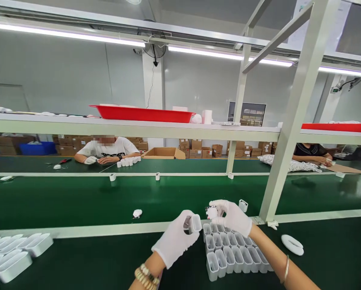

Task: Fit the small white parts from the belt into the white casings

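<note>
My left hand (179,235), in a white glove, grips a small white open-topped plastic housing (195,223) between thumb and fingers. To its right, my gloved right hand (233,215) pinches a small white part with a dark edge (211,212), whose kind I cannot make out. The two held pieces are close but apart. Below my right hand stand several rows of white housings (229,257), open at the top, partly covered by my right forearm. A single white housing (243,205) sits just behind my right hand.
A green conveyor belt (77,201) crosses ahead, carrying a small white part (137,214). White trays (20,257) lie at the left, and a white oval piece (292,245) at the right. A slanted metal post (286,121) rises right of my hands. A co-worker (108,151) sits across the belt.
</note>
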`<state>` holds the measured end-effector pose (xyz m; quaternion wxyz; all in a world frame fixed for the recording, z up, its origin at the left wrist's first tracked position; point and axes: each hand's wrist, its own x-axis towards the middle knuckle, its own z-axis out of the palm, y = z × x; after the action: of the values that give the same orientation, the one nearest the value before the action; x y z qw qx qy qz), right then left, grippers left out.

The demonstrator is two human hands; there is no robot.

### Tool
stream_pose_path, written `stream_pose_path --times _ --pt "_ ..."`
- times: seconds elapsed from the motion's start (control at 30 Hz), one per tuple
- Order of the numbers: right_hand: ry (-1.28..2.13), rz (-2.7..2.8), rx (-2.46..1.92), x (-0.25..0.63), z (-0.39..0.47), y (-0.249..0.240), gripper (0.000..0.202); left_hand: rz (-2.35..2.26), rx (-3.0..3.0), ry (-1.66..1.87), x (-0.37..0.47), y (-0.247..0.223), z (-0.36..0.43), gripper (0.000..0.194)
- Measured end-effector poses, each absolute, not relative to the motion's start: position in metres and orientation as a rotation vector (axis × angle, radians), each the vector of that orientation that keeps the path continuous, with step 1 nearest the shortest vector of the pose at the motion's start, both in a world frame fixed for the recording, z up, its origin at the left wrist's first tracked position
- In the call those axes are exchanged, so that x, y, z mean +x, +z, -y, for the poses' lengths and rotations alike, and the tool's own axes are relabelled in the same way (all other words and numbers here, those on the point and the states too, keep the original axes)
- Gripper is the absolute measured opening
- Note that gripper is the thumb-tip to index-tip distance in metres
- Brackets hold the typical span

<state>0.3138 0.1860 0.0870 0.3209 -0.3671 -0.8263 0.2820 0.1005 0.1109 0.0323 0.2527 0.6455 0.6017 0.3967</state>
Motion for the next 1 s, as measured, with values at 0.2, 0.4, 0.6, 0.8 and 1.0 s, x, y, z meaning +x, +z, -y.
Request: stream_pose_path --times 0.2,0.4,0.6,0.8,1.0 --pt "0.736 2.200 -0.815 0.320 -0.134 0.088 0.050 -1.603 2.113 1.013 0.087 0.091 -0.060 0.038" --pt "0.609 2.159 -0.659 0.322 -0.119 0.082 0.049 -1.625 2.177 0.914 0.098 0.104 -0.048 0.035" --pt "0.700 2.216 -0.882 0.317 -0.112 0.092 0.054 -1.654 2.183 0.927 0.101 0.105 -0.050 0.037" --pt "0.722 2.199 -0.898 0.310 -0.104 0.095 0.038 -1.675 2.183 0.935 0.098 0.102 -0.050 0.035" --pt "0.852 2.166 -0.961 0.310 -0.103 0.091 0.045 -1.742 2.159 0.917 0.096 0.099 -0.050 0.040"
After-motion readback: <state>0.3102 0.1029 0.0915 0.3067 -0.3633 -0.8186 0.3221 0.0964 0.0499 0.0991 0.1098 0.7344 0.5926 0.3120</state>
